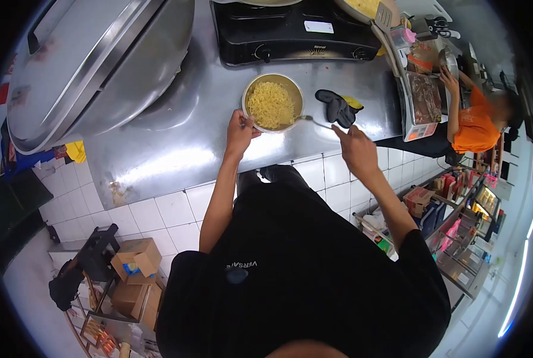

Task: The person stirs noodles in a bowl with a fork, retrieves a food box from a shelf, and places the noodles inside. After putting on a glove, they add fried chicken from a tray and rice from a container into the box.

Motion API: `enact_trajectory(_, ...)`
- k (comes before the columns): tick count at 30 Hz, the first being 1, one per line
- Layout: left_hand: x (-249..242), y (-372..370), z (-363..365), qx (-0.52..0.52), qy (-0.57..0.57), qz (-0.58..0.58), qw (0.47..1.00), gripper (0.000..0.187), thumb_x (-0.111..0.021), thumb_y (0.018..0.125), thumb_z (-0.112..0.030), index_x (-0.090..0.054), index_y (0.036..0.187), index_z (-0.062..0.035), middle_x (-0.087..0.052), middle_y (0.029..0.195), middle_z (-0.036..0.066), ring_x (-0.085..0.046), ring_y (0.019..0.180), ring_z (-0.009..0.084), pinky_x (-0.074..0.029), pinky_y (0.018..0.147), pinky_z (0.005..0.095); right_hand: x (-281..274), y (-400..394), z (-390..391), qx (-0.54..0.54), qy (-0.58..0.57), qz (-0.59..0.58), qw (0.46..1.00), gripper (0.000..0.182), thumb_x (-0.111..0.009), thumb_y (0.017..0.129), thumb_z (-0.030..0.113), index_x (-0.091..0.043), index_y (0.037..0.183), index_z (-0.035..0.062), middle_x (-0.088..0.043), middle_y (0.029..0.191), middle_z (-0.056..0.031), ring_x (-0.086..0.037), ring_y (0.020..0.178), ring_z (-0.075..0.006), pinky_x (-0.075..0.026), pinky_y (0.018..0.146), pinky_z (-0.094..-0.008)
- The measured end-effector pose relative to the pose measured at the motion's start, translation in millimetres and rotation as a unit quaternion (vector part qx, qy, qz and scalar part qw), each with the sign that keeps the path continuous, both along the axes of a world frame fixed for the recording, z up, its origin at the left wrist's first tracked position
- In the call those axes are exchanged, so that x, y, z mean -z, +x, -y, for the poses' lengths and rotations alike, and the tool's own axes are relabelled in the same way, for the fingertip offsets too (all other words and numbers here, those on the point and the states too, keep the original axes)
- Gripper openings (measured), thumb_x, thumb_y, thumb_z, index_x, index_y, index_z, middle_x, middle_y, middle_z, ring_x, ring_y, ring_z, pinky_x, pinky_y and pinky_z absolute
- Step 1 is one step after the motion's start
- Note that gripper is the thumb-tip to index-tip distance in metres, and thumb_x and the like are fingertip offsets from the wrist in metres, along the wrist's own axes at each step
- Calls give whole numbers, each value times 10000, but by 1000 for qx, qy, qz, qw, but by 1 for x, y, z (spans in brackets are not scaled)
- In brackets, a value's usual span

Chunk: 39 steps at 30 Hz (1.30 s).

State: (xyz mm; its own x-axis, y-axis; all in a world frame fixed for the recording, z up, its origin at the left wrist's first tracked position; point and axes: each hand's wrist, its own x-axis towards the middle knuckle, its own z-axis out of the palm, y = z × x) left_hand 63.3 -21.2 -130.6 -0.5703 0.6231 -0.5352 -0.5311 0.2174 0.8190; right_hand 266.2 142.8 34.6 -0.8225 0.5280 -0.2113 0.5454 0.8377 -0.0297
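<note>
A round metal bowl (303, 95) of yellow instant noodles (270, 102) stands near the front edge of the steel table. My left hand (241, 132) is closed on the bowl's near-left rim. In my right hand (358, 150) is the handle of a metal utensil (318, 123), which slants over the bowl's right side. Its tip is down among the noodles, so whether it is a fork or a spoon is hidden. Just right of the bowl, a black and yellow glove (339, 108) lies crumpled on the table.
Behind the bowl is a black Rinnai gas stove (302, 52) with pans on it. A large steel vessel (141, 83) takes up the left of the table. A slotted turner (384, 19) leans at the right by a tray (424, 98). A person in orange (476, 125) handles a metal bowl there.
</note>
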Motion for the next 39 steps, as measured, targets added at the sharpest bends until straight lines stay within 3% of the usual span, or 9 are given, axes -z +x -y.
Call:
enact_trajectory(6, 9, -2, 1, -3, 15, 18, 1000, 98, -495, 935, -89, -431, 963, -21, -507, 885, 87, -631, 644, 162, -574, 570, 259, 74, -86, -46, 28, -32, -15, 999, 217, -518, 823, 198, -674, 939, 101, -653, 810, -209, -640, 744, -363, -508, 675, -475)
enact_trajectory(8, 10, -3, -1, 7, 21, 14, 1000, 106, -501, 933, -93, -426, 964, -25, -507, 885, 86, -633, 649, 160, -575, 570, 260, 102, -102, -51, -67, -67, -12, 995, 205, -521, 818, 196, -672, 913, 95, -642, 761, -204, -638, 698, -362, -517, 655, -464)
enact_trajectory(13, 11, 1, 6, -19, 8, 23, 1000, 104, -503, 931, -94, -428, 960, -28, -509, 886, 85, -638, 658, 164, -576, 565, 261, 34, -58, 16, -41, -53, 76, 995, 173, -532, 793, 159, -664, 884, 94, -630, 777, -203, -650, 691, -354, -522, 590, -464)
enact_trajectory(17, 8, 4, 1, -1, 7, 12, 1000, 93, -497, 932, -91, -435, 961, -29, -514, 883, 83, -644, 671, 166, -577, 570, 256, 94, -77, 2, -43, -12, 44, 998, 189, -539, 787, 142, -626, 935, 61, -637, 797, -190, -654, 691, -345, -523, 596, -455)
enact_trajectory(28, -1, -9, 6, 17, 8, 13, 1000, 135, -507, 943, -135, -400, 924, -55, -526, 868, 66, -618, 688, 140, -571, 647, 267, 87, -67, -1, -22, -56, 20, 998, 185, -506, 801, 148, -678, 782, 81, -658, 785, -187, -657, 701, -350, -534, 611, -448)
enact_trajectory(32, 1, -12, 4, 36, 16, 23, 999, 130, -514, 942, -146, -418, 934, -59, -529, 869, 62, -609, 686, 130, -565, 649, 259, 105, -75, -8, 13, -35, 30, 999, 177, -520, 789, 149, -676, 843, 85, -655, 779, -201, -655, 714, -366, -530, 645, -464)
enact_trajectory(35, -5, -15, 8, 55, 0, 17, 998, 120, -512, 943, -150, -433, 949, -60, -534, 875, 64, -605, 688, 130, -563, 655, 265, 90, -73, -10, -57, -73, 46, 995, 177, -523, 784, 144, -669, 865, 81, -653, 765, -205, -654, 696, -368, -532, 634, -457)
enact_trajectory(37, -2, -13, 7, 60, 9, 23, 998, 117, -510, 944, -151, -437, 954, -60, -534, 875, 64, -605, 692, 131, -563, 658, 269, 74, -100, -8, 20, -60, 55, 997, 188, -531, 787, 150, -672, 894, 85, -656, 823, -215, -658, 765, -361, -531, 675, -458)
enact_trajectory(39, 1, -11, 11, 61, 12, 30, 998, 114, -509, 944, -152, -442, 959, -61, -534, 875, 64, -604, 695, 132, -563, 661, 273, 91, -93, 4, -7, -58, 58, 997, 201, -530, 797, 168, -672, 899, 69, -658, 840, -213, -660, 792, -354, -531, 690, -453)
